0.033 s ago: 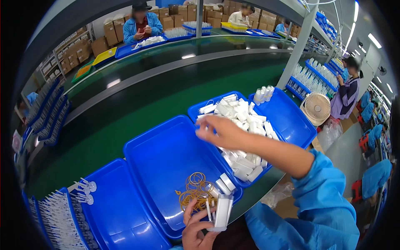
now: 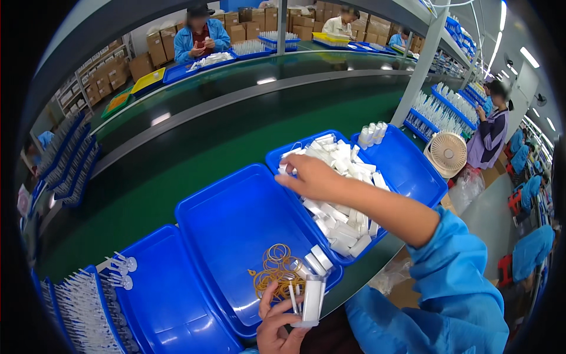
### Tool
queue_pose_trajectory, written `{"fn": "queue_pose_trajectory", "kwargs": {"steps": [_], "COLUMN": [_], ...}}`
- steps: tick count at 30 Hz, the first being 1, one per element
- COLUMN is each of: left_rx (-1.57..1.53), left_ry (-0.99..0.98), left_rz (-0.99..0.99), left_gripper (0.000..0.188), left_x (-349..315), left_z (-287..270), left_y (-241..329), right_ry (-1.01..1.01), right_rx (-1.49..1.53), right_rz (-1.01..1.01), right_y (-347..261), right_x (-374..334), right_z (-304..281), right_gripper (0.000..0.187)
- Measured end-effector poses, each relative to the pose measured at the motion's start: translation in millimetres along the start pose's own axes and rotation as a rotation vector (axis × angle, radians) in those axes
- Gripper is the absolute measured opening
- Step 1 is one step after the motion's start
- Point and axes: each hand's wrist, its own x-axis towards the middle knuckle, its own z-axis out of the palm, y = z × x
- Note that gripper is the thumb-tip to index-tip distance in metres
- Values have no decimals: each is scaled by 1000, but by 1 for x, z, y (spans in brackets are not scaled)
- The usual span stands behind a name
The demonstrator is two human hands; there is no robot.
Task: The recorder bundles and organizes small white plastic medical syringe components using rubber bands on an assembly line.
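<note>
My left hand (image 2: 280, 327), at the bottom centre, is closed on a clear container with a white block inside (image 2: 311, 298). Thin white sticks (image 2: 293, 297) stand up beside it between the fingers. My right hand (image 2: 309, 176) reaches over the far left part of a blue tray (image 2: 277, 152) heaped with small white boxes (image 2: 345, 233). Its fingers are bent and apart, and I see nothing held in them. Brown rubber bands (image 2: 276, 265) lie just beyond my left hand, beside a few white boxes (image 2: 321, 258), in the middle blue tray (image 2: 224, 206).
Another blue tray (image 2: 159, 289) at the left holds a few clear-ended white sticks, next to racks of similar pieces (image 2: 76, 304). A blue tray (image 2: 407, 159) at the right has clear containers (image 2: 372, 134) in its corner. Beyond runs a green conveyor belt (image 2: 159, 197). A fan (image 2: 446, 154) stands right.
My right hand has shifted slightly, with its fingers a little lower at the tray's left edge. My left hand and the clear container have moved slightly left.
</note>
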Motion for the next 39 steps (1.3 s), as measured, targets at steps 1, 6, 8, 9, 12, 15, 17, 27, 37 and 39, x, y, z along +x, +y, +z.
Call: {"fn": "queue_pose_trajectory", "kwargs": {"steps": [1,6,8,9,12,15,17,27,37,39], "left_rx": [-64,-116,-70,-45,33,245,261,192,282,288], "left_ry": [28,180,221,231,241,173,210,78,40,20], "left_rz": [-52,-222,-245,-213,-65,105,113,57,134,89], "left_gripper": [20,25,23,21,14,11,9,5,5,4], "left_x": [-4,-17,-16,-17,-15,-8,-5,0,4,5], "left_z": [-1,-6,-10,-10,-11,-17,-16,-5,-3,-2], "left_y": [1,8,12,11,5,4,8,11,7,4], "right_ry": [-118,-320,-321,-283,-146,-50,-321,-712,-537,-499], "right_rx": [-87,-340,-332,-323,-218,138,573,1637,746,437], "right_rz": [144,355,388,356,201,-15,314,505,-92,-259], "right_y": [6,12,9,14,28,14,-27,-56,-58,-66], "right_x": [16,40,39,37,22,-7,-29,-96,-103,-103], "right_z": [3,35,38,41,41,19,-3,1,-19,-35], "right_gripper": [44,47,45,40,29,19,14,18,16,17]}}
